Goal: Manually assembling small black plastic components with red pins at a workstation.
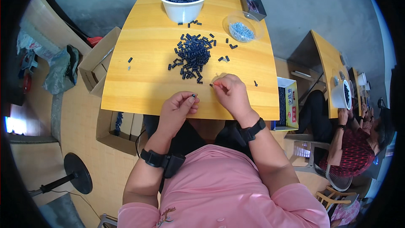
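Note:
Above the table's near edge, my left hand (178, 106) is closed, pinching a small dark cylindrical piece (193, 96) whose end looks greenish. My right hand (233, 95) is closed with thumb and finger around another small black piece (211, 85), just right of the other hand. Beyond both hands lies a loose pile of short black cylindrical pieces (194, 54). A clear round bowl (258, 27) of small silvery parts stands at the far right of the table. Similar black pieces fill a white bucket (183, 12) at the far edge.
Single black pieces lie scattered on the wooden table (139, 38). A dark box (258, 2) sits at its far right corner. Cardboard boxes (122, 137) stand at the left, a yellow carton (291, 101) at the right. Another person (350, 154) sits at a table farther right.

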{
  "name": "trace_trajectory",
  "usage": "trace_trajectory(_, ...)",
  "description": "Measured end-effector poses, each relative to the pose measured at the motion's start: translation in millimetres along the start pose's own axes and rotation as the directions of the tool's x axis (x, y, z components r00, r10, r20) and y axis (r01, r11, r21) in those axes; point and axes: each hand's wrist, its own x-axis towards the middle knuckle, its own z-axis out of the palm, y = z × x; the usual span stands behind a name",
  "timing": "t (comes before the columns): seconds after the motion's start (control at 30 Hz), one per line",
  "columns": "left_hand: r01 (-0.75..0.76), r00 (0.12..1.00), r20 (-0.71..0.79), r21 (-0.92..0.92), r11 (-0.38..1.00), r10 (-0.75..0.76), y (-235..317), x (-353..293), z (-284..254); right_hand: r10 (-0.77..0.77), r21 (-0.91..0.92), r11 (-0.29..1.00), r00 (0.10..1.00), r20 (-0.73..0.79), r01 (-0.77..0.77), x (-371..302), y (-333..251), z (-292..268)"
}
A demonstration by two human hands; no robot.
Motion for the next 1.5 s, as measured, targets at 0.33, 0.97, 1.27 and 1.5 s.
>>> trace_trajectory(0.33,-0.021,0.999,0.028,-0.027,0.999,0.022,-2.1,-1.0,-4.0,0.096,-0.038,0.995,0.995,0.032,-0.095,2.8,-5.9,-1.9)
trace_trajectory(0.97,-0.024,0.976,0.218,0.176,0.984,-0.015,18.0,-8.2,4.6,0.115,0.344,0.915,0.955,0.273,-0.209,-8.2,-43.3,-36.3)
trace_trajectory(1.27,-0.022,0.96,0.277,0.247,0.969,-0.049,17.6,-13.4,19.5,-0.152,0.194,0.975,0.967,0.205,0.112,-19.1,-47.8,-50.1)
trace_trajectory(1.5,-0.021,0.954,0.294,0.254,0.967,-0.056,17.3,-18.3,24.2,-0.283,0.195,0.951,0.928,0.241,0.24,-21.8,-48.5,-59.2)
